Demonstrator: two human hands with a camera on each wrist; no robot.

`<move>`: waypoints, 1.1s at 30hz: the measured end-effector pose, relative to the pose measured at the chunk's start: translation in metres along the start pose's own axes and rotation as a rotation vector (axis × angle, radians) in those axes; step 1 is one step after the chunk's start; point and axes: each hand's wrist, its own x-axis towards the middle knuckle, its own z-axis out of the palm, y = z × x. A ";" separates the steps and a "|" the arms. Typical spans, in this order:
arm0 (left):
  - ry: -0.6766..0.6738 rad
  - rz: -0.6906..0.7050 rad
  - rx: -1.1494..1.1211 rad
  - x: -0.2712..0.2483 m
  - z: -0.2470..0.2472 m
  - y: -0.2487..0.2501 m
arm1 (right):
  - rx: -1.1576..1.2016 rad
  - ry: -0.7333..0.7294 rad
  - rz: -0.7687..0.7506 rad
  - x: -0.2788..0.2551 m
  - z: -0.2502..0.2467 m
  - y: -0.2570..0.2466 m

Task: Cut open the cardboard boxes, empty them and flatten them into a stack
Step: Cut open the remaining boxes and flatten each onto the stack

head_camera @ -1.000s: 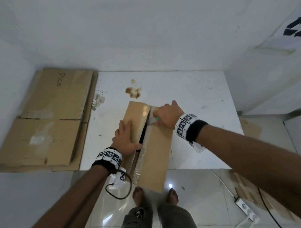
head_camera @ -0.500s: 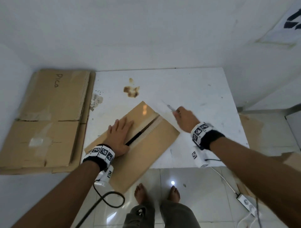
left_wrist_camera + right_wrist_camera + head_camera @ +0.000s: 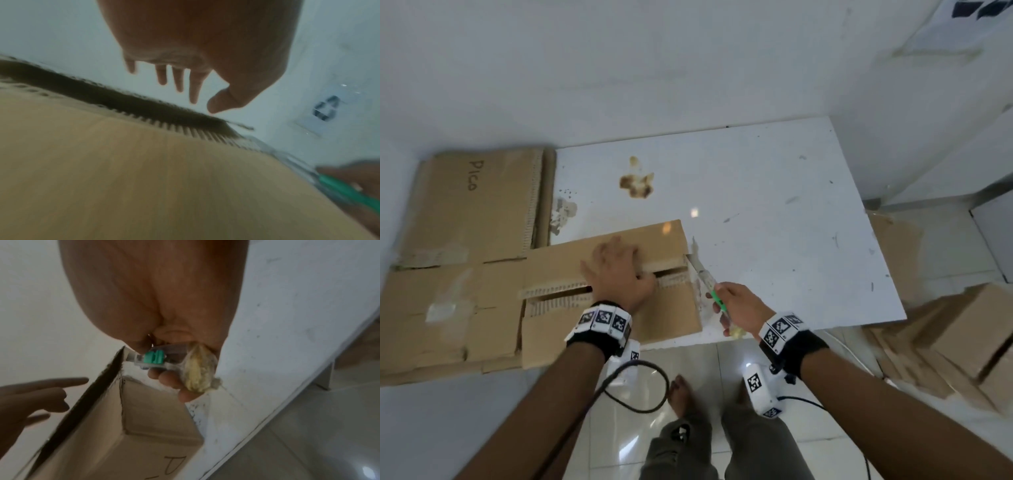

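A brown cardboard box (image 3: 664, 315) lies crosswise at the front of the white table (image 3: 774, 205), with its left end over the flat cardboard. Its top seam (image 3: 123, 100) is slit open. My left hand (image 3: 616, 267) rests on the top of the box with straight, spread fingers (image 3: 179, 81). My right hand (image 3: 732, 308) grips a utility knife (image 3: 717, 298) with a green slider (image 3: 154, 360). The blade touches the box's right end. A yellowish wad of tape (image 3: 199, 374) is tucked in the same hand.
A stack of flattened cardboard (image 3: 465, 240) marked "Pico" lies left of the table. More boxes (image 3: 962, 335) are piled on the floor at the right. A brown stain (image 3: 637, 181) marks the table top. White walls stand close behind and on the right.
The box has turned from lengthwise to crosswise under my left hand, which stayed on it. My right hand swung away with the knife, then brought it to the box's right end.
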 end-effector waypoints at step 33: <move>-0.436 0.317 0.061 0.000 -0.015 -0.003 | -0.710 0.083 -0.263 -0.025 -0.040 0.014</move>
